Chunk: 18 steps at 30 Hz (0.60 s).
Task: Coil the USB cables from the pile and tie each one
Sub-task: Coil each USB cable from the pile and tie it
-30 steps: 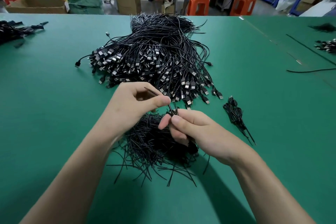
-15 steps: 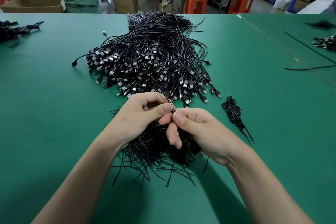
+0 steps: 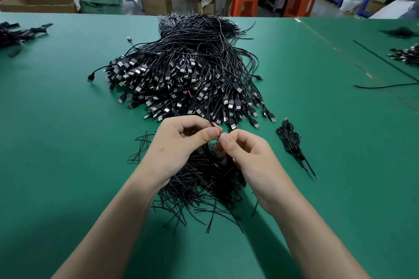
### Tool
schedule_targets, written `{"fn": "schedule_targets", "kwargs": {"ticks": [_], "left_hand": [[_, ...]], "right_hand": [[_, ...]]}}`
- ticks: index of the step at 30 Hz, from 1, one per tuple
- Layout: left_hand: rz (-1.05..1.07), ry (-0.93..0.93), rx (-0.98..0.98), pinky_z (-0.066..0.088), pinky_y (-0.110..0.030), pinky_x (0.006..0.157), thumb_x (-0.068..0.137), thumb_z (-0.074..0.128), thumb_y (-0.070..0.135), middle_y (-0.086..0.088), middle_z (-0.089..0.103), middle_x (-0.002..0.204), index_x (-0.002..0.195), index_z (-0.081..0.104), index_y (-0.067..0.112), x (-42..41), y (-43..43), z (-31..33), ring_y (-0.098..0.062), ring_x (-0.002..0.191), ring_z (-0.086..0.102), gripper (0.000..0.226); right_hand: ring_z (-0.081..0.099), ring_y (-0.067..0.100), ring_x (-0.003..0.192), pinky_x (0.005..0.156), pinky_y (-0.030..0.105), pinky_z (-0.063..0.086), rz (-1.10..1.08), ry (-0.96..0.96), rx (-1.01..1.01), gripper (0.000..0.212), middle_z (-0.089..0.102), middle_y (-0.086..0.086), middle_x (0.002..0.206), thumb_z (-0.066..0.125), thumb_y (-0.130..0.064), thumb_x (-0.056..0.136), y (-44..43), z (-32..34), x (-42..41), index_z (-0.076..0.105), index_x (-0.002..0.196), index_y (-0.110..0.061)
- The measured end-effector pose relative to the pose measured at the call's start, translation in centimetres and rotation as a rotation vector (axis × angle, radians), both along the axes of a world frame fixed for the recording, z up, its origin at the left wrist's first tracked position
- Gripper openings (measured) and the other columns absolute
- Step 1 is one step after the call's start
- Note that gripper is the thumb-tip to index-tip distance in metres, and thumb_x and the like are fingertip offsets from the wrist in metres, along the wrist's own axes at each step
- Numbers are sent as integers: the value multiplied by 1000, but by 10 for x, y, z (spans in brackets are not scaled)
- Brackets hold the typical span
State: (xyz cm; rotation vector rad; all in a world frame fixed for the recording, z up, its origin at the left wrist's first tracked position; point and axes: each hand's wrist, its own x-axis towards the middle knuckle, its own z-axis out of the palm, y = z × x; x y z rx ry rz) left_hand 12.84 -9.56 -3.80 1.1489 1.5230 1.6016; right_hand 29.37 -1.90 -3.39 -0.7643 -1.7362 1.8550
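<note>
The left hand (image 3: pixel 179 142) and the right hand (image 3: pixel 247 156) are meeting above the near middle of the green counter (image 3: pixel 56 142), their thumbs almost touching. The left hand's fingers (image 3: pixel 208 133) are curling, thumb and forefinger pinching a thin black strand (image 3: pixel 210 120) that is running up and away toward the pile. The right hand's fingers (image 3: pixel 226 140) are pinching the same strand just beside them, the remaining fingers folding under. Something dark is sitting beneath that palm, but I cannot tell whether it is a coiled cable.

Directly below both hands, a heap of short black ties (image 3: pixel 199 192) is lying on the counter, with loose ends sticking out toward the near edge. Beyond the hands, the pile of USB cables (image 3: pixel 188 70) is sprawling across the middle of the counter, its plugs fanning toward the person and its bare wire ends pointing at the far edge. Right of the hands, near the pile's corner, one coiled cable (image 3: pixel 291 140) is lying bundled, its tails trailing to the near right.

More dark bundles are lying at the far left (image 3: pixel 20 31) and far right (image 3: pixel 405 54), and a loose black cable (image 3: pixel 385 85) is lying along the right side. Behind the counter, orange stools (image 3: pixel 244 3) and a cardboard box (image 3: pixel 38 2) are standing on the floor
</note>
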Motion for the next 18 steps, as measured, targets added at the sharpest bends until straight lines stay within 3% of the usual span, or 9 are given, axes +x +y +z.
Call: {"fn": "schedule_targets", "kwargs": {"ticks": [2,5,7,9,11,12,14,16,18], "left_hand": [[15,17,3,59,-48,83,76,80,46,-5,79,93,86,83,31,-1,2,0,-18,84,70,18],[38,4,10,56,-36,79,74,81,48,-7,78,93,84,83,30,-3,4,1,-14,82,67,21],[13,-43,2,56,-28,71,73,84,49,-5,78,90,84,82,29,-4,5,2,-13,76,66,23],[-23,-94,-8,56,-23,62,74,84,48,2,78,86,84,82,29,-3,6,4,-10,69,64,21],[-17,-105,-9,55,-21,66,75,83,45,4,78,87,83,82,29,-1,7,5,-7,70,64,18],[-11,-121,-3,55,-22,66,77,85,43,3,77,86,85,83,27,1,8,6,-10,67,65,18],[40,-136,-3,55,-24,69,84,82,38,1,77,85,90,83,23,6,10,7,-14,64,66,15],[128,-122,-22,56,-25,79,91,78,35,4,79,93,98,82,22,16,12,7,-9,81,71,15],[153,-100,-20,57,-24,87,99,69,31,11,79,103,105,79,24,28,13,9,-2,97,73,14]], "right_hand": [[64,7,88,79,16,50,27,-81,75,29,70,-4,94,54,-38,102,-3,-2,1,65,101,-11],[70,18,98,88,32,58,126,-71,-29,38,73,10,111,40,-38,106,-9,-1,0,59,119,-8],[67,21,79,77,35,57,194,-26,-112,48,72,11,94,38,-43,102,-13,1,0,58,118,-2],[50,16,63,65,31,49,238,0,-151,49,57,0,77,36,-44,105,-16,2,-1,60,112,-2],[36,12,59,56,28,40,216,3,-172,44,43,-6,73,33,-41,109,-17,0,-2,64,110,-9],[33,11,58,55,29,35,178,-18,-127,42,41,-9,70,33,-40,110,-17,-1,-4,65,104,-13],[34,8,55,58,31,31,41,-132,169,37,41,-15,61,35,-39,110,-17,-3,-8,58,87,-21],[40,6,55,57,27,32,-109,-239,484,35,48,-17,60,36,-38,109,-15,-5,-13,47,78,-27],[48,6,59,55,22,35,-202,-294,617,31,53,-14,66,32,-43,109,-13,-2,-16,46,84,-30]]}}
